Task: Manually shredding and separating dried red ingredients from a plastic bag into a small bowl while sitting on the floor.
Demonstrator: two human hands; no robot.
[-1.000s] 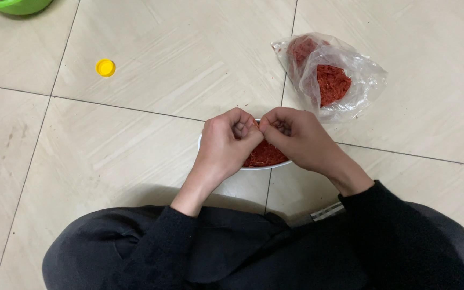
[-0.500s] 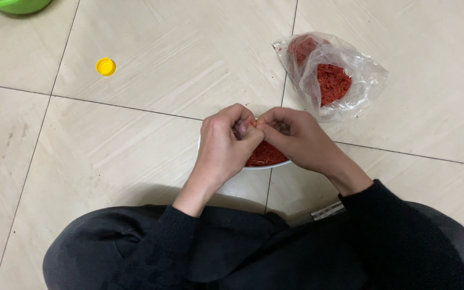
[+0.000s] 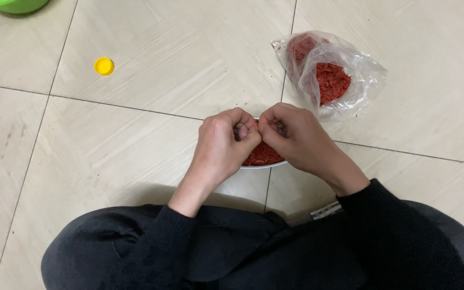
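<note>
- The left hand (image 3: 222,144) and the right hand (image 3: 291,137) were held together, fingertips meeting, directly above a white bowl (image 3: 267,164) on the tiled floor (image 3: 135,134).
- Both hands were clenched in a pinch on a small red piece (image 3: 255,127); it was mostly hidden between the fingers, so its exact shape could not be told.
- The bowl was filled with red pieces (image 3: 261,156) and was largely covered by the hands.
- A clear plastic bag (image 3: 350,70) with more of the red stuff lay near, beyond the right hand, apart from the bowl.
- The step in hand was judged to be working one piece between the fingertips over the bowl, probably pulling or splitting it.
- The next move would call for a firm, small pull with both pinches kept above the bowl, so that nothing fell on the floor.
- A yellow cap (image 3: 104,66) lay well apart to the left.
</note>
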